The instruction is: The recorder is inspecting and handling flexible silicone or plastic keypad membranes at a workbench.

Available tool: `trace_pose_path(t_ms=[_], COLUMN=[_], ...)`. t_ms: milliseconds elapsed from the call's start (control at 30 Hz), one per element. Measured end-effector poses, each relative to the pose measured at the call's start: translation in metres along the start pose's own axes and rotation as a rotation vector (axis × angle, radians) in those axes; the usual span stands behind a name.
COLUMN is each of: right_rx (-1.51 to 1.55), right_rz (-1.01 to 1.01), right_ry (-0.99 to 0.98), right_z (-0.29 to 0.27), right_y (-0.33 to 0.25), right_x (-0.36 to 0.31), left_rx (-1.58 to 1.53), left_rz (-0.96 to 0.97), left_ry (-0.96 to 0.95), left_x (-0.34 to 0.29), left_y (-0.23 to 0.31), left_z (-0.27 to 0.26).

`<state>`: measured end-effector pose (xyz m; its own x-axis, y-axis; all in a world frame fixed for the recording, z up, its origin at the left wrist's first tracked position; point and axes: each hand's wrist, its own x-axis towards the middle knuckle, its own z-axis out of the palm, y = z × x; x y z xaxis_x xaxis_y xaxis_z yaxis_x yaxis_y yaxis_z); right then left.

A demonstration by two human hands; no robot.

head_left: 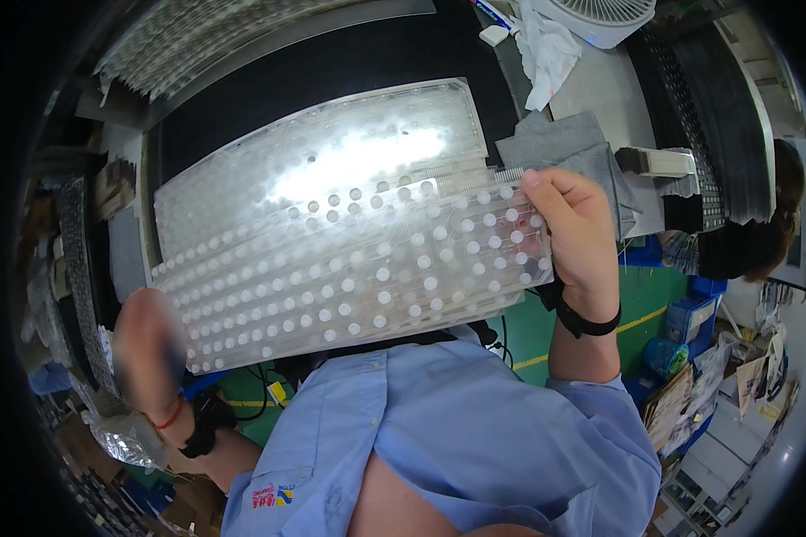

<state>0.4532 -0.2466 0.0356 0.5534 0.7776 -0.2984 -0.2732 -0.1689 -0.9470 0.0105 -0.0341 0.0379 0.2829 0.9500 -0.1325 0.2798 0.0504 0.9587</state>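
Note:
A clear plastic keyboard membrane sheet [358,277], with rows of white round dots, spans the space between my hands, tilted over the front of the bench. My right hand [575,219] pinches its upper right corner, thumb on top. At the sheet's left end, my left hand [148,349] grips the edge; a blur covers part of its fingers. Behind and partly beneath lies a shiny silvery panel [242,170], its front hidden by the dotted sheet. The panel reflects a bright glare.
Stacked thin sheets [197,40] stand at the back left. A white fan [600,18], crumpled tissue [546,54] and grey cloth [555,143] are at the back right. Dark racks [730,116] line the right, near another person [752,242]. Blue bins [690,318] stand on the green floor.

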Motion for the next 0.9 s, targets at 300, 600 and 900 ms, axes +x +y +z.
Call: trace_pose_path(t_ms=[300, 600, 900], right_rx=[-0.038, -0.059, -0.066], right_rz=[-0.025, -0.015, 0.028], right_ry=[0.013, -0.033, -0.051], right_z=[-0.0021, -0.0023, -0.0030], right_y=[0.0052, 0.0009, 0.0021], right_x=[0.0013, 0.0011, 0.0014], left_rx=[0.029, 0.064, 0.050], left_rz=[-0.050, -0.031, -0.014], left_ry=[0.039, -0.009, -0.035], left_x=[0.0016, 0.0025, 0.0012], left_y=[0.0058, 0.0029, 0.0006], left_z=[0.0074, 0.0041, 0.0036])
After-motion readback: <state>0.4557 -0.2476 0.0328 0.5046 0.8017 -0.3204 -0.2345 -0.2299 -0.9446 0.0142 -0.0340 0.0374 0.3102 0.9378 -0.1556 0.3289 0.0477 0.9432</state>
